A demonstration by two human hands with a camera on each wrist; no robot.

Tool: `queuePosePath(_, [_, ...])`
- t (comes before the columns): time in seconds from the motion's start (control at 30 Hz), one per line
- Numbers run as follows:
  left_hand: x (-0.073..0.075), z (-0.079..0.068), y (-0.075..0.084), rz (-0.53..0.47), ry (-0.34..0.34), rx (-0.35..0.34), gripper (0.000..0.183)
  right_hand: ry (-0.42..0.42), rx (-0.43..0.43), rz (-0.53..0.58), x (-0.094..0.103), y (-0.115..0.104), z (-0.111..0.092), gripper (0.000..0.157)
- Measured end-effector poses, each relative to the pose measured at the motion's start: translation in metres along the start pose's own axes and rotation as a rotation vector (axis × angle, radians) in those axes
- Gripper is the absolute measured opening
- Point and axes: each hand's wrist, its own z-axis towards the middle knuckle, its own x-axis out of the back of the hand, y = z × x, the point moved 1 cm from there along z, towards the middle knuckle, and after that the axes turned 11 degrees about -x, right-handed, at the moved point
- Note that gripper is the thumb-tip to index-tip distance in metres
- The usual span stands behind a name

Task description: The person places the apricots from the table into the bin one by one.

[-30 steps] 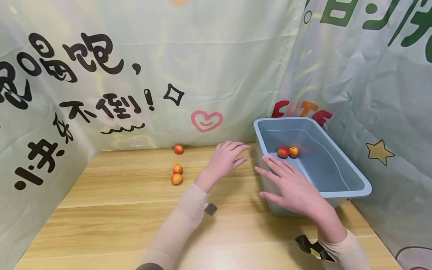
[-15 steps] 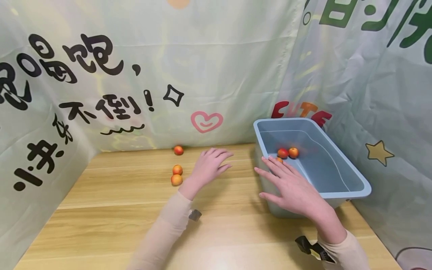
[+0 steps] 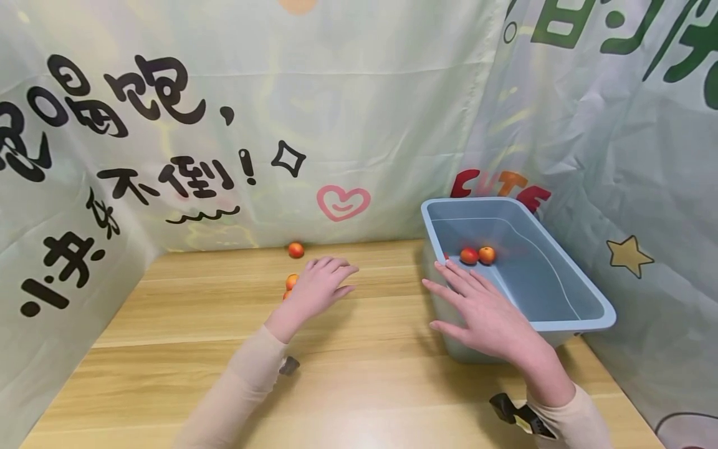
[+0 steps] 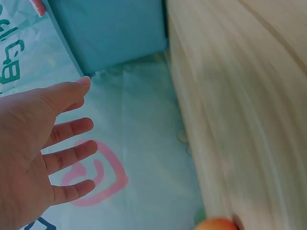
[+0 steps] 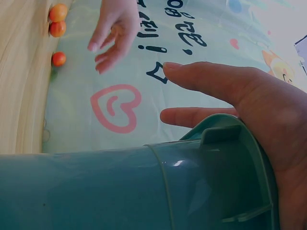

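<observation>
In the head view, my left hand (image 3: 320,284) hovers over the table with relaxed fingers and holds nothing. It partly covers two small round orange-red fruits, a farther one (image 3: 291,281) and a nearer one (image 3: 287,295). Behind them, by the back cloth, lies a redder fruit (image 3: 296,250). My right hand (image 3: 482,315) rests on the left rim of a blue-grey plastic tub (image 3: 578,323), its fingers spread and fairly straight. Inside the tub sit a red fruit (image 3: 469,255) and an orange one (image 3: 487,255); a red sliver of another shows beside the fingertips.
The tub stands at the right of a wooden table (image 3: 168,368). A printed cloth (image 3: 381,112) hangs along the back and both sides. Dark wrist cameras sit under both sleeves. The tub's wall (image 5: 96,191) fills the lower right wrist view.
My left hand has moved left and slightly nearer, away from the tub toward the fruits on the table. A third fruit has appeared in the tub and rolled left. My right hand stays put.
</observation>
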Motion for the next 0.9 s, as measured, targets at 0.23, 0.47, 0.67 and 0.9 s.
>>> queuePosePath(0.23, [0.001,-0.025,-0.009,0.022,-0.069,0.034,0.042,-0.011,-0.009,-0.002,0.0,0.0,0.0,0.068])
queuePosePath(0.47, [0.005,-0.044,-0.016,0.045,-0.112,0.07,0.041,-0.015,-0.016,0.004,0.0,0.0,-0.001,0.068])
queuePosePath(0.67, [0.009,-0.058,-0.022,0.045,-0.179,0.105,0.041,-0.014,-0.014,0.005,0.0,0.0,0.0,0.069])
queuePosePath(0.9, [0.01,-0.074,-0.032,0.042,-0.242,0.166,0.045,-0.032,-0.021,0.009,0.002,0.0,0.0,0.068])
